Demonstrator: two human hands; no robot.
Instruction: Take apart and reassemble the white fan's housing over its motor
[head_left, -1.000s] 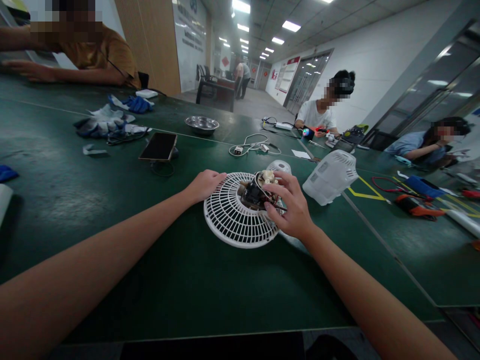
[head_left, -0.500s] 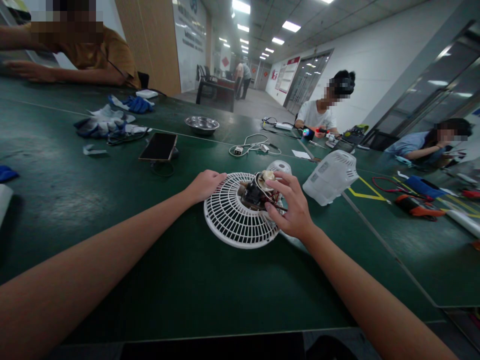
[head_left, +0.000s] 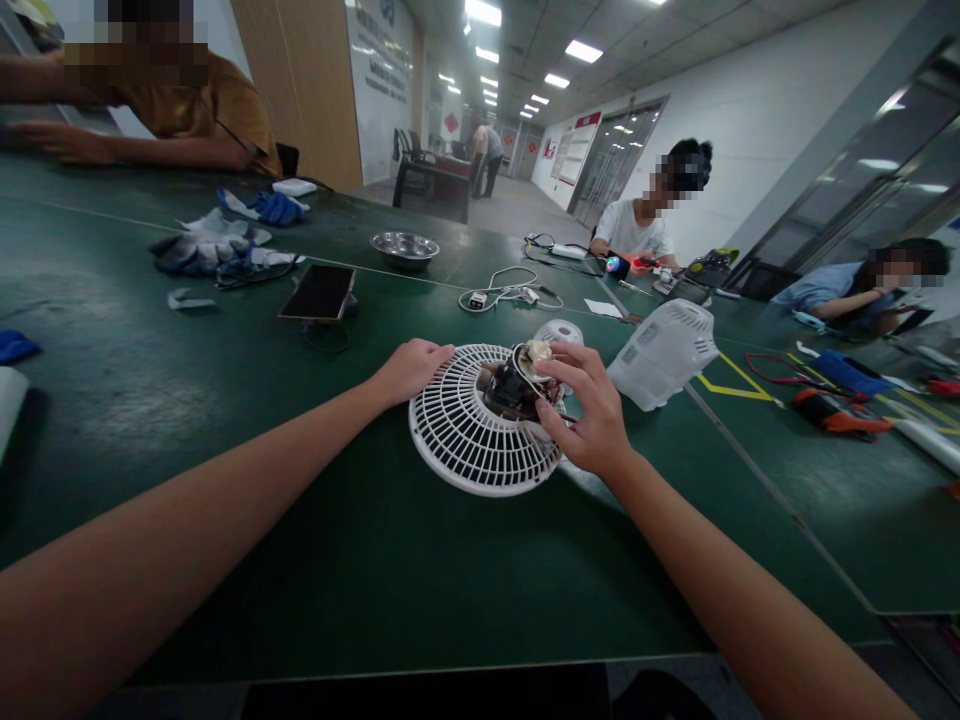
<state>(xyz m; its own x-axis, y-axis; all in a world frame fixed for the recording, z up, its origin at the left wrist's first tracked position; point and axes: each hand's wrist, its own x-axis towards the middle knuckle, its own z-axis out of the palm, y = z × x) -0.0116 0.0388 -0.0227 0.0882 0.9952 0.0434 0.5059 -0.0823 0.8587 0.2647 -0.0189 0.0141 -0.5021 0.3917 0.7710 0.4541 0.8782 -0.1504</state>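
Note:
A round white fan grille (head_left: 480,465) lies on the green table, its slats facing up. At its centre sits a dark fan motor (head_left: 510,388) with loose wires and a cream-coloured plastic part (head_left: 538,352) on top. My left hand (head_left: 412,372) grips the grille's far left rim, fingers closed over the edge. My right hand (head_left: 592,410) is curled around the right side of the motor, thumb low and fingertips near the cream part. What the fingertips press on is partly hidden. Behind the right hand shows a small white perforated cover (head_left: 561,332).
A translucent white plastic housing (head_left: 664,355) stands right of the fan. Farther off are a coiled white cable (head_left: 510,292), a metal bowl (head_left: 405,250), a phone (head_left: 318,293) and work gloves (head_left: 206,245). An orange multimeter (head_left: 836,412) lies far right. Several people sit around the table.
My right hand has shifted very slightly right, its thumb drawn a little away from the motor's lower side. The left hand and grille stay in place.

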